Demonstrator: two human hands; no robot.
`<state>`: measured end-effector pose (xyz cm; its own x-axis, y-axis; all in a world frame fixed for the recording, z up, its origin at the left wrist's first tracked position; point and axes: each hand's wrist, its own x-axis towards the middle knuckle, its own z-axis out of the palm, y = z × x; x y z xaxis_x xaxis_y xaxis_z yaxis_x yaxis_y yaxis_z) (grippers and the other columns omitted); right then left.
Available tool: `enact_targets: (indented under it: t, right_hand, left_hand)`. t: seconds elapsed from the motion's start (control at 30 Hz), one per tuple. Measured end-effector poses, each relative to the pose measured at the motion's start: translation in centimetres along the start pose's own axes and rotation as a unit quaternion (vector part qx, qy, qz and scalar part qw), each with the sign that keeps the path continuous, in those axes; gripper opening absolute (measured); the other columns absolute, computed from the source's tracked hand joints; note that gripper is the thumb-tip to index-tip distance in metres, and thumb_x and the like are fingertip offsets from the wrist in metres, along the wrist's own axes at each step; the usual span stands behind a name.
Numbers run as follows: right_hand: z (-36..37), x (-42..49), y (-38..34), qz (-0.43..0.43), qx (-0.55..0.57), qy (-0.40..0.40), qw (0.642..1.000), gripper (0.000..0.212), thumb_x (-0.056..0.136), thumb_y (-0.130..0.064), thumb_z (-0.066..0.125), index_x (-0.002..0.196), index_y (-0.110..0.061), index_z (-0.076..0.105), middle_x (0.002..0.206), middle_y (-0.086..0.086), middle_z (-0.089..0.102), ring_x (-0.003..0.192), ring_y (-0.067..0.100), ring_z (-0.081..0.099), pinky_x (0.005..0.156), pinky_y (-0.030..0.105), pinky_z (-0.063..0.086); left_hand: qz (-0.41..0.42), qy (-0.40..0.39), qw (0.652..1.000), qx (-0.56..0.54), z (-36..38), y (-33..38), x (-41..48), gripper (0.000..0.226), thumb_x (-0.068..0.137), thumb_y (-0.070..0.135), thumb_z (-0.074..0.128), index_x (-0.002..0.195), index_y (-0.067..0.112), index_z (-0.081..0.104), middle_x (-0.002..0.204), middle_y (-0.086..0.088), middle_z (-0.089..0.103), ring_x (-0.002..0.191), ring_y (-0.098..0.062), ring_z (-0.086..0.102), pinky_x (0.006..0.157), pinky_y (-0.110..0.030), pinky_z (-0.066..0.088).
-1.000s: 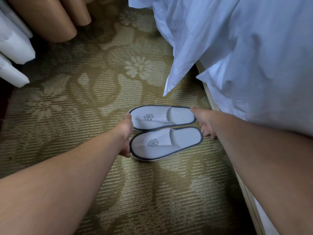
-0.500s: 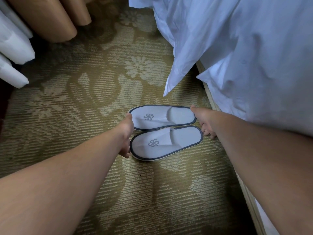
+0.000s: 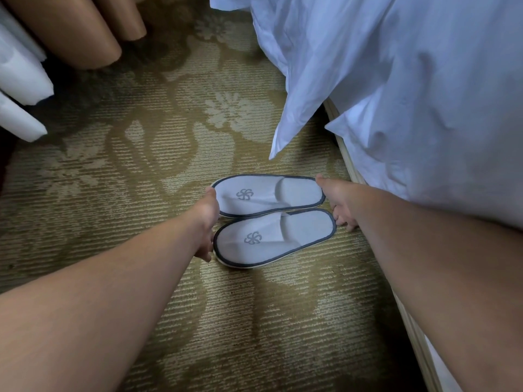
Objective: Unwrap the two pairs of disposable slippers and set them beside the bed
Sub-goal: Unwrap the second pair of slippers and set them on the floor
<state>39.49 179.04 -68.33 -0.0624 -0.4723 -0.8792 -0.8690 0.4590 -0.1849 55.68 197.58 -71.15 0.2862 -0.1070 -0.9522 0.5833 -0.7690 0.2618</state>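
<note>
Two white disposable slippers with grey trim and a grey pinwheel logo lie flat, side by side, on the patterned carpet next to the bed. The far slipper (image 3: 268,195) and the near slipper (image 3: 276,237) point their toes to the left. My left hand (image 3: 208,222) rests against both toe ends, thumb touching the far slipper's rim. At the heel ends, my right hand (image 3: 336,203) has its thumb on the far slipper's heel and its fingers down on the carpet behind the near one. No wrapper and no second pair are in view.
The bed's wooden base edge (image 3: 346,162) runs down the right, with a white duvet (image 3: 396,94) hanging over it. Tan curtain folds (image 3: 76,32) and white sheer folds (image 3: 19,80) stand at the top left. Olive floral carpet (image 3: 141,154) covers the floor.
</note>
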Motion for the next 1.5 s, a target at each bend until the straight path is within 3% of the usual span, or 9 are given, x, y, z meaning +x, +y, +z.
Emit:
enact_targets:
  t: [0.4,0.47,0.5,0.57,0.63,0.87,1.0,1.13,1.5]
  right_hand:
    - [-0.2,0.2,-0.1,0.001,-0.013,-0.020,1.000,0.091,0.090,-0.075,0.031,0.154,-0.012,0.018,0.147,0.013,0.043,0.119,0.023,0.052,0.054,0.036,0.035]
    - [-0.2,0.3,-0.2,0.007,-0.003,-0.029,1.000,0.093,0.089,-0.076,0.032,0.155,-0.011,0.017,0.149,0.014,0.041,0.124,0.026,0.049,0.065,0.040,0.041]
    - [-0.1,0.3,-0.4,0.008,0.001,-0.033,0.999,0.094,0.089,-0.076,0.032,0.155,-0.011,0.015,0.153,0.015,0.036,0.130,0.030,0.045,0.081,0.043,0.043]
    - [-0.2,0.6,-0.8,0.004,0.003,-0.038,0.999,0.096,0.088,-0.077,0.030,0.156,-0.011,0.011,0.159,0.017,0.023,0.141,0.034,0.031,0.109,0.047,0.030]
    - [-0.4,0.8,-1.7,-0.004,0.001,-0.040,0.999,0.099,0.088,-0.078,0.028,0.156,-0.009,0.008,0.161,0.019,0.015,0.146,0.037,0.021,0.116,0.051,0.019]
    - [-0.8,1.3,-3.7,-0.029,0.031,-0.028,0.999,0.105,0.082,-0.082,0.034,0.155,-0.009,0.012,0.158,0.020,0.026,0.145,0.037,0.023,0.116,0.054,0.012]
    - [-0.9,1.3,-4.2,-0.020,0.068,-0.049,0.996,0.104,0.084,-0.081,0.031,0.155,-0.010,0.009,0.161,0.017,0.018,0.149,0.033,0.014,0.118,0.052,0.005]
    - [-1.0,1.9,-4.9,-0.034,0.051,-0.024,0.998,0.100,0.086,-0.078,0.032,0.154,-0.008,0.014,0.159,0.018,0.026,0.145,0.035,0.023,0.118,0.053,0.011]
    - [-0.7,2.4,-5.1,-0.027,0.055,-0.032,0.998,0.099,0.088,-0.077,0.031,0.155,-0.008,0.011,0.162,0.017,0.017,0.147,0.035,0.017,0.120,0.052,0.010]
  left_hand:
    - [0.009,-0.001,1.000,0.023,0.0,0.1,0.4,0.100,0.080,0.088,0.020,0.156,0.022,0.019,0.157,-0.020,0.029,0.141,-0.038,0.034,0.113,-0.056,0.020]
    - [0.013,-0.006,0.999,0.037,-0.3,0.3,0.5,0.100,0.080,0.088,0.018,0.156,0.023,0.018,0.156,-0.023,0.029,0.141,-0.039,0.033,0.114,-0.057,0.018]
    - [0.016,-0.007,0.999,0.048,-0.5,0.4,0.5,0.099,0.081,0.087,0.017,0.156,0.023,0.016,0.156,-0.026,0.028,0.142,-0.041,0.031,0.114,-0.059,0.016]
    - [0.028,0.002,0.996,0.081,-1.1,1.0,0.7,0.099,0.081,0.087,0.014,0.157,0.023,0.014,0.154,-0.030,0.028,0.142,-0.045,0.029,0.113,-0.062,0.018]
    - [0.048,0.020,0.993,0.108,-1.9,1.8,1.0,0.099,0.081,0.087,0.013,0.157,0.023,0.014,0.153,-0.030,0.031,0.141,-0.045,0.030,0.111,-0.064,0.022]
    - [0.102,0.020,0.993,0.051,-2.8,4.9,1.5,0.095,0.085,0.083,0.018,0.156,0.021,0.019,0.159,-0.022,0.024,0.144,-0.040,0.026,0.113,-0.061,0.018]
    - [0.127,0.012,0.992,0.012,-1.9,5.5,2.1,0.089,0.088,0.080,0.021,0.157,0.025,0.012,0.164,-0.012,0.017,0.147,-0.034,0.021,0.116,-0.058,0.013]
    - [0.139,0.018,0.990,0.003,-1.0,5.8,2.6,0.090,0.087,0.080,0.024,0.157,0.023,0.014,0.164,-0.006,0.015,0.148,-0.032,0.020,0.117,-0.054,0.014]
    - [0.159,0.002,0.987,0.000,-0.7,6.0,3.8,0.087,0.088,0.079,0.023,0.157,0.025,0.014,0.165,0.000,0.015,0.149,-0.027,0.017,0.118,-0.053,0.011]
